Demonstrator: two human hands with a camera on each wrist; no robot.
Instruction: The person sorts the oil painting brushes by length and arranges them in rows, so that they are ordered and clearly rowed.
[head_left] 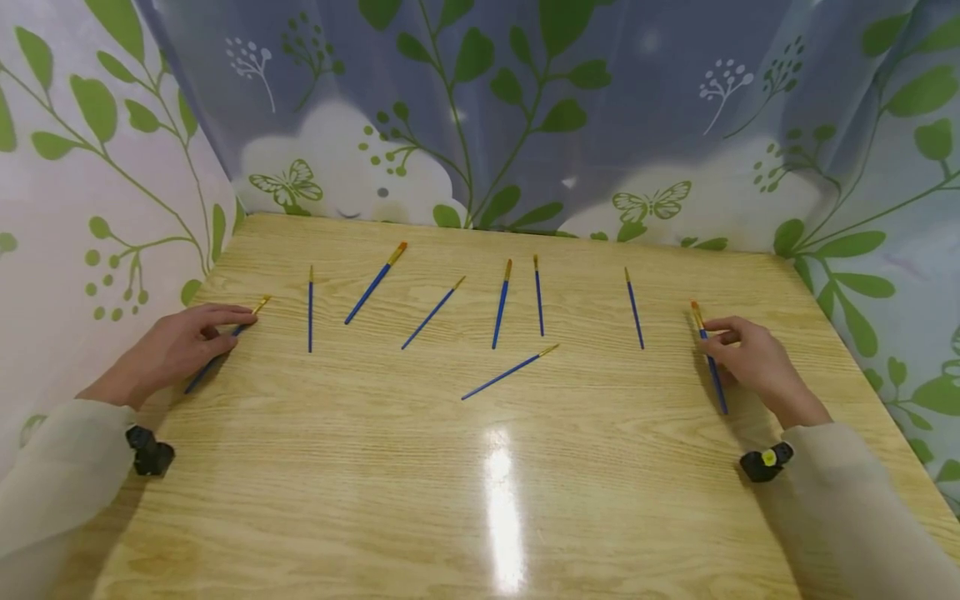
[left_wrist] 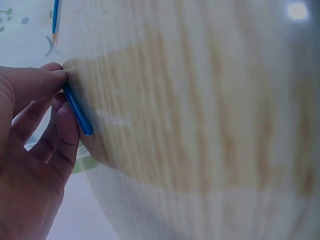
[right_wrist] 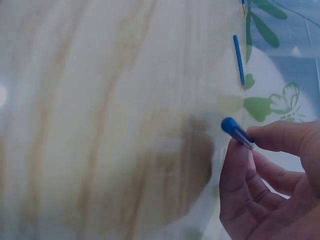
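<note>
At the table's left side my left hand [head_left: 195, 337] pinches a blue paintbrush [head_left: 213, 367] between thumb and fingers, near its gold ferrule. In the left wrist view the blue handle [left_wrist: 79, 112] slants down out of that pinch. On the right side my right hand [head_left: 750, 358] grips another blue paintbrush [head_left: 714, 375], its orange bristles pointing away from me. The right wrist view shows the handle end [right_wrist: 232, 127] pointing toward the camera, between thumb and fingertips. A thin paintbrush [head_left: 311, 312] lies nearest the left hand, and another thin paintbrush [head_left: 635, 310] nearest the right.
Between the hands several more paintbrushes lie spread out, among them a thick one [head_left: 375, 283] and a slanted one [head_left: 510, 372] closer to me. A leaf-patterned curtain [head_left: 495, 125] hangs along the back and sides of the wooden table [head_left: 337, 500].
</note>
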